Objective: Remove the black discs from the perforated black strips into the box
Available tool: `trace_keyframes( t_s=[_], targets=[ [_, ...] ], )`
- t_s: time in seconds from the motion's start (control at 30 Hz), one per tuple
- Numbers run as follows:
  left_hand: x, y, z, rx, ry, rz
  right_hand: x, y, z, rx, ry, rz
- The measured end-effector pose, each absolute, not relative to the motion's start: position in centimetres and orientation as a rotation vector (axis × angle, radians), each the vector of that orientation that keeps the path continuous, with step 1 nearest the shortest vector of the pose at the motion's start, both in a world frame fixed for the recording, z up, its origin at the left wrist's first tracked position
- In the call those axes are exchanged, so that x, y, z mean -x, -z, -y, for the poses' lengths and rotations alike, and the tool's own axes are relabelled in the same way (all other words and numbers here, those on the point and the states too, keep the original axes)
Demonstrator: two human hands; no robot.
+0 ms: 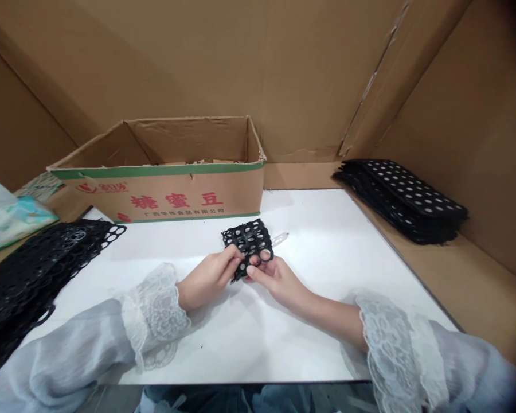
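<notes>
Left fingers (230, 253) and right fingers (261, 276) pinch the near part of a black mesh piece (250, 234) over the tabletop (249, 350); working that edge seems the step in hand. The next move likely calls for a light, steady grip. Beyond the fingers, leftward, stands a cardboard box (189, 198), contents mostly hidden.

Left sleeve (77, 344) and right sleeve (473, 353): pale grey-blue, thin cloth, loose cut, soft creases along the length. Each ends in a wide white trim. Left lace cuff (165, 310), right lace cuff (389, 338): flared, partly see-through, floral pattern worked into the mesh, edges scalloped. Gathered white ruffle where lace joins sleeve, clearest on the right. Left hand (207, 280) and right hand (284, 285) bare. Blue lower garment (206, 400) shows in part at bottom edge; darker than sleeves, folded, fabric type unclear.
</notes>
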State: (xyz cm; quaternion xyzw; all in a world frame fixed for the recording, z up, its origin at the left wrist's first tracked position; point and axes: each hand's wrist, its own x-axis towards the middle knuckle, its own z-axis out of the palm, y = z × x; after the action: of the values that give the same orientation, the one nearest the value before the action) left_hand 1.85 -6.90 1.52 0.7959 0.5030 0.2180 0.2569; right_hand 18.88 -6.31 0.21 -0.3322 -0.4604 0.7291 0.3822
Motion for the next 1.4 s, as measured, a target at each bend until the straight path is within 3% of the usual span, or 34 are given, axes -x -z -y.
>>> trace_keyframes(
  t_s=[0.33,0.73,1.4],
  targets=[
    [-1.7,-1.2,7.2,-2.419,-0.696,-1.235,-18.8,0.2,5.5,0.806,-1.801,1.26],
    [-2.5,-1.8,7.3,-1.998,-0.836,-1.263,-18.9,0.0,6.2,0.9,-1.698,1.432],
    [-2.6,-1.1,7.8,-2.108,-0.95,-1.319,-18.9,0.5,5.7,0.847,-1.811,1.258]
  ],
)
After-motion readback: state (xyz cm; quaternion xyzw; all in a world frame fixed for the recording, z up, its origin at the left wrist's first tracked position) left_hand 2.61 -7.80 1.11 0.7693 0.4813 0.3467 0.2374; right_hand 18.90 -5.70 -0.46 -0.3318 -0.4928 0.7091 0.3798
